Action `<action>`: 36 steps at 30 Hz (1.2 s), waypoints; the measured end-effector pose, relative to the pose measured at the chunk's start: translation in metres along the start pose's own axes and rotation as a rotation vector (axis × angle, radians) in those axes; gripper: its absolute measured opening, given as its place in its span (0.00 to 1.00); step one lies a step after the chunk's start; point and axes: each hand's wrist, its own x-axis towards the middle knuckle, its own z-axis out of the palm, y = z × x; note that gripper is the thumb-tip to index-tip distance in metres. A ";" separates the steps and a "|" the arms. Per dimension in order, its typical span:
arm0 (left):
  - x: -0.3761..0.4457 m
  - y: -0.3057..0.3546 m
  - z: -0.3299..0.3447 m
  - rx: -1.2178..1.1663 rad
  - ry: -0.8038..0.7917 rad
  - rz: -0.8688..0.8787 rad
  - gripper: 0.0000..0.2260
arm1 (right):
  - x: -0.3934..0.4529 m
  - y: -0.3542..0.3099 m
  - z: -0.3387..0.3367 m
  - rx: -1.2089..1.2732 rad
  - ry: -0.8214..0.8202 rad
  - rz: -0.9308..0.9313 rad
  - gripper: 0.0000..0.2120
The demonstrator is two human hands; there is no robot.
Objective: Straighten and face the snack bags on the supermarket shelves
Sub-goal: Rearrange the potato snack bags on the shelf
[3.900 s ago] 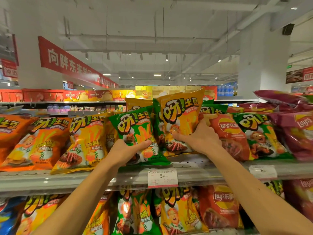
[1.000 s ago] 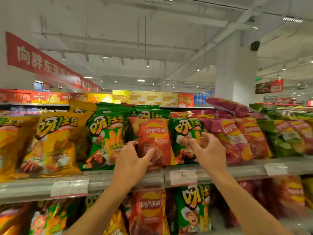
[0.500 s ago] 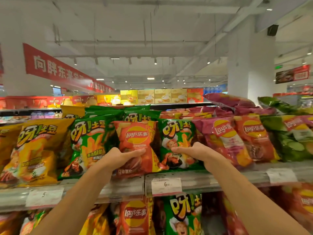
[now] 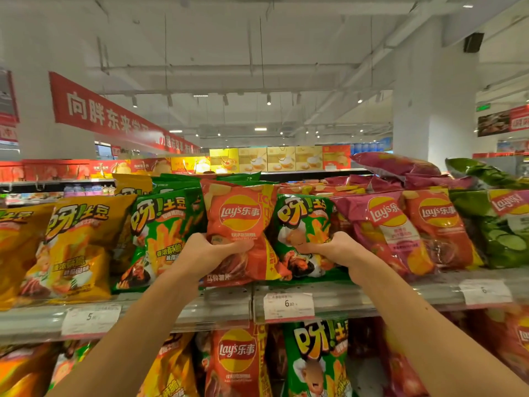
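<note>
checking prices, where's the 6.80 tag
In the head view, the 6.80 price tag sits on the upper shelf's front rail, centre, just below the red Lay's bag.

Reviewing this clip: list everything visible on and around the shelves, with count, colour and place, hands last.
Orange-red Lay's crisp bag: one, top shelf centre, left hand grips it.
Green fries snack bag: one, beside it, right hand grips it.
Second green fries bag: one, left of centre.
Yellow fries bags: at least two, far left.
Magenta Lay's bag: one, right.
White price tag: one, shelf edge.
Red hanging banner: one, upper left.
Left hand.
Right hand.
</note>
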 end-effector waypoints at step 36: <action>0.039 0.006 0.124 -0.049 -0.199 -0.024 0.27 | -0.118 0.025 -0.093 -0.002 0.325 -0.230 0.11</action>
